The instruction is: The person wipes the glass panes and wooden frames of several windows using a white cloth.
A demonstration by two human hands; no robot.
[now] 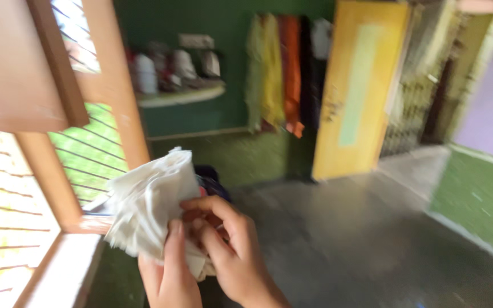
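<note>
Both the left hand [169, 274] and right hand [229, 245] grip a crumpled white cloth [149, 208]. It hides a dark bundle [212, 182] behind; far shelf items [172, 65] are blurred.

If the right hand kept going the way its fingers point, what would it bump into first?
The right hand points left, so it would probably meet the white cloth it already grips, then the left hand.

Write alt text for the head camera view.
Two bare hands, left hand and right hand, grip a crumpled white cloth beside a wooden-framed barred window. Behind lie a grey floor, hanging clothes on a green wall and a yellow door.
</note>
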